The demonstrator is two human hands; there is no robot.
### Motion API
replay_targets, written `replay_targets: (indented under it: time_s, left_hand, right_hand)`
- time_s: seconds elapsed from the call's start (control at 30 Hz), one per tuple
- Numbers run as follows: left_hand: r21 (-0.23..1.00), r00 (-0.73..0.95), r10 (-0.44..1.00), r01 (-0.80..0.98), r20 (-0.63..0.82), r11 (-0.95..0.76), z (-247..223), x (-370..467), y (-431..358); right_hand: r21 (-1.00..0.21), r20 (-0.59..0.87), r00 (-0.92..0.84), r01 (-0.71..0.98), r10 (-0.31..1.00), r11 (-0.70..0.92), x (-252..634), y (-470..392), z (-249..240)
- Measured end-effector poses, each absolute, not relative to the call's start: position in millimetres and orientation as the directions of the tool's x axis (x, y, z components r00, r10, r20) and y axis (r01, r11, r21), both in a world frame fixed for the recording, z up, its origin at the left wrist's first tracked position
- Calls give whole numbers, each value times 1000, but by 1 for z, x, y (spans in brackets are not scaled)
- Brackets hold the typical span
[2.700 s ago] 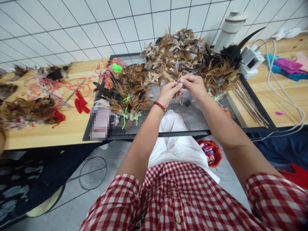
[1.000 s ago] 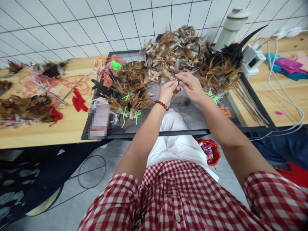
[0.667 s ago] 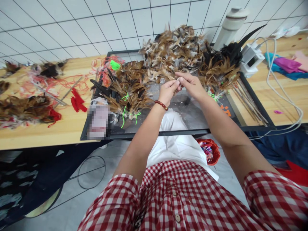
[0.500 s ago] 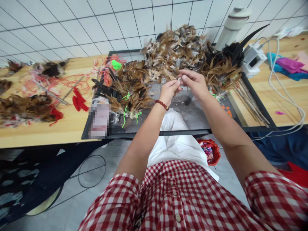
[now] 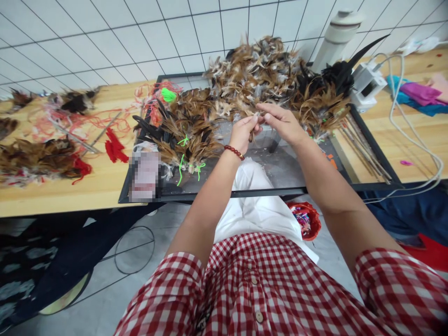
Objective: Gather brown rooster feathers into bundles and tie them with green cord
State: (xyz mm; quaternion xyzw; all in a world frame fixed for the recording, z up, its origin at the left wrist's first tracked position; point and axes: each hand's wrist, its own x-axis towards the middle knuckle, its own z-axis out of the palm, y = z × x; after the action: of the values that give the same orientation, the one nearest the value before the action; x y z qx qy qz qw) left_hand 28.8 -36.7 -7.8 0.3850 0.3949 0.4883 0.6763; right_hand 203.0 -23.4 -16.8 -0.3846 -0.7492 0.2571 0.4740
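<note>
Noted above the middle of the black-framed board [image 5: 269, 192]: both hands, close together. In left hand [image 5: 241, 133], thumb and fingertips pinched tight on a small feather tuft [image 5: 256, 135], drooping below the grip, partly covered by knuckles. At the left wrist, a beaded bracelet [image 5: 234, 151]. Just beside, right hand [image 5: 285, 124], fingers nearly straight, thumb near forefinger; cannot tell what, if anything, held there, with fingertips too small and overlapped.

On the board's left part: brown feather bundles [image 5: 194, 135] with bright green ties. Along its rear: a loose feather heap [image 5: 257, 70], lower front edge masked by hands. On its right part: another brown bundle [image 5: 320, 109], partly behind right forearm, and thin sticks [image 5: 364, 147]. Also an orange marking [image 5: 331, 161], cut across by the same forearm, unreadable. At the board's front left corner: a rectangular item [image 5: 143, 176], pixelated, unidentifiable.

Behind the board's rear right corner: a pale flask [image 5: 336, 44], base hidden by feathers. Left of the board, on the surface [image 5: 112, 191]: a feather row [image 5: 38, 156], cut off at the picture edge. Below the board's front edge: a red container [image 5: 317, 226], partly behind white trousers [image 5: 250, 217].
</note>
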Motion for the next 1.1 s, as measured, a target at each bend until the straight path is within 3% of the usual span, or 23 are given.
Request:
replay_targets:
  time_s: [0.2,0.4,0.6,0.77,0.97,1.1]
  left_hand:
    - [918,227,962,-330,-150,221,-6,28,-38]
    - [919,262,951,-309,-163,243,-6,32,-39]
    - [927,289,945,-290,-153,238,-5,34,-42]
    - [936,226,960,-270,-167,226,-4,36,-41]
    - [897,173,971,-383,-164,220,-6,37,-38]
    - [900,170,969,-370,-180,232,-5,38,-38]
  right_hand:
    - [-823,470,-121,298,874,484,195,-26,-19]
    - [-858,438,-121,240,891,455,193,-26,-18]
    - [-772,531,-101,353,842,529,195,-26,-18]
    - [-748,519,-81,439,851,498,191,-27,-22]
    - [-678,524,-253,453,813,578,190,-32,-20]
    - [-666,521,-265,468,812,580,193,-30,-19]
